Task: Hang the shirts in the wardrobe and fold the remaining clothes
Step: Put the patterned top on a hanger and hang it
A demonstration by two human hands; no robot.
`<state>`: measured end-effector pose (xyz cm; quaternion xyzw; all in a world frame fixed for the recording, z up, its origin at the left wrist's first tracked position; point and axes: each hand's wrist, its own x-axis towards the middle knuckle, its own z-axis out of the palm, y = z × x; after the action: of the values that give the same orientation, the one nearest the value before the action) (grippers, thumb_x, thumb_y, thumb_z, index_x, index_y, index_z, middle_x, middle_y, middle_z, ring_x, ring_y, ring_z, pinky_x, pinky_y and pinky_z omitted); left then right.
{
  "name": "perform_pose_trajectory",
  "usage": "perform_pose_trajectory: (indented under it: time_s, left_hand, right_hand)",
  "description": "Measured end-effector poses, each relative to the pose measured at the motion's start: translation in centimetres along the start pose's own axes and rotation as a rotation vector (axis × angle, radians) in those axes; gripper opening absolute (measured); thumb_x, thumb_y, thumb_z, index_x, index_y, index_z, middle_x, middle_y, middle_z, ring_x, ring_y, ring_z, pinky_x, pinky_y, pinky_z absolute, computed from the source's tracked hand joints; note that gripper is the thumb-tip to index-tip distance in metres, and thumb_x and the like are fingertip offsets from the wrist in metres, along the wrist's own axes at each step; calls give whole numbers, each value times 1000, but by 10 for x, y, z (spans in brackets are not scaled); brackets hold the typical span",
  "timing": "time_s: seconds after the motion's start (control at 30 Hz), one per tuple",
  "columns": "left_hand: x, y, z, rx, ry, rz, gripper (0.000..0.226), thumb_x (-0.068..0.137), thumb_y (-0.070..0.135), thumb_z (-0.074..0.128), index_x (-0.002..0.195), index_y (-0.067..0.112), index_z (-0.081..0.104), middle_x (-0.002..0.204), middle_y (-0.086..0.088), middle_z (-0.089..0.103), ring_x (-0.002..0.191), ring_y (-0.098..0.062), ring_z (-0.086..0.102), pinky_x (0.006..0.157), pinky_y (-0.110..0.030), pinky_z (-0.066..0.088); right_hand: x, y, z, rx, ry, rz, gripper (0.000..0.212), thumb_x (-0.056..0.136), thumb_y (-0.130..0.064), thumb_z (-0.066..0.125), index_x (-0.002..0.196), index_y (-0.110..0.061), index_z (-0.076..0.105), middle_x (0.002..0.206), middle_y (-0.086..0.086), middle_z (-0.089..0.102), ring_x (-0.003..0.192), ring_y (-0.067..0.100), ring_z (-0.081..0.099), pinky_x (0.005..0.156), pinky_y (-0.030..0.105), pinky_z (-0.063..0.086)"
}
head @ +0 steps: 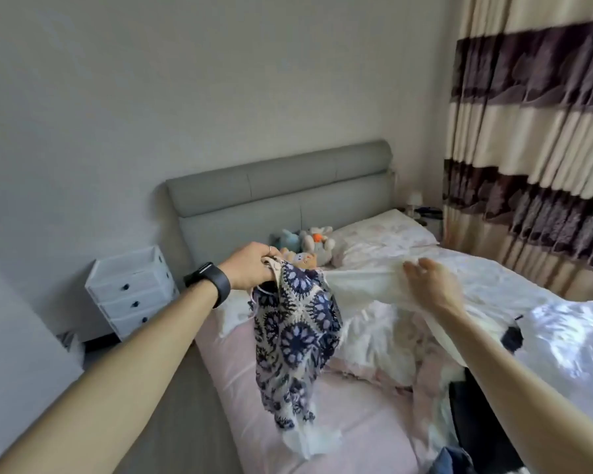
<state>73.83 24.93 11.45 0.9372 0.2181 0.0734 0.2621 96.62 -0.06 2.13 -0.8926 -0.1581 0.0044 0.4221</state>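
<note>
Hanging from the left hand (250, 265) at the centre of the frame, the patterned garment (295, 336) drops in a long navy-and-white bunch, its long axis running almost straight down, and its pale lower end touches the pink sheet of the bed (240, 388). The fingers of that hand are curled tight round the gathered top edge, so the cloth lies directly below the knuckles. A dark watch (208, 280) sits on the wrist.

To the right, the right hand (428, 282) is over a white cloth (367, 285) that stretches across from just beside the patterned garment. Its fingers look extended and motion-blurred; whether a thumb pinches the cloth from underneath cannot be told. The left hand is clearly the nearer to the patterned piece, and the free right hand would have to come leftward to take a second corner, judging by how things lie.

Beyond them, stuffed toys (308, 244) sit by a pillow (380, 234) against the grey headboard (278, 186). A white drawer unit (131, 289) stands at left, and a striped curtain (528, 131) fills the upper right.
</note>
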Motion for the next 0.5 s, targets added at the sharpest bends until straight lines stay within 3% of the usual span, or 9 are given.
perform_pose_trajectory:
  time_s: [0.07, 0.13, 0.27, 0.33, 0.4, 0.5]
  left_hand:
    - [-12, -7, -4, 82, 14, -11, 43, 86, 0, 56, 94, 40, 71, 104, 6, 70, 98, -18, 64, 81, -29, 52]
    - [-28, -15, -3, 136, 35, -44, 53, 84, -2, 51, 94, 46, 73, 111, 6, 70, 98, -18, 64, 83, -32, 54]
    - [-53, -25, 0, 32, 154, -147, 25, 92, 14, 58, 106, 25, 76, 108, 3, 72, 96, -13, 61, 75, -22, 42]
    - [-61, -26, 0, -10, 219, -194, 19, 92, 14, 56, 100, 18, 73, 96, 3, 71, 93, -19, 62, 72, -26, 44]
    - [-65, -27, 0, -34, 247, -219, 14, 92, 12, 56, 96, 12, 70, 80, 7, 65, 76, -17, 57, 61, -19, 40]
    - [-70, -27, 3, -42, 208, -261, 10, 93, 16, 61, 96, 13, 69, 76, 10, 60, 67, -8, 51, 53, -17, 35]
  right_hand:
    - [-6, -1, 12, -49, -7, 1, 35, 95, -43, 42, 89, -12, 57, 97, 19, 66, 96, 41, 62, 79, 41, 45]
    - [-18, 2, 27, -98, -10, 47, 31, 98, -38, 42, 103, -12, 57, 104, 22, 65, 101, 42, 61, 78, 39, 40]
    - [-50, 10, 58, -37, -94, -29, 32, 94, -32, 56, 119, -11, 56, 115, 17, 67, 107, 38, 61, 88, 41, 47]
    - [-78, 3, 78, 98, -152, -159, 47, 88, -42, 65, 123, -12, 56, 119, 10, 64, 109, 32, 59, 92, 42, 49]
    - [-115, -15, 91, 260, -305, -299, 70, 77, -62, 68, 130, -18, 52, 123, -1, 59, 105, 18, 61, 87, 37, 52]
    - [-154, -46, 110, 353, -600, -461, 106, 63, -79, 74, 150, -34, 30, 141, -14, 42, 110, 5, 59, 90, 29, 53]
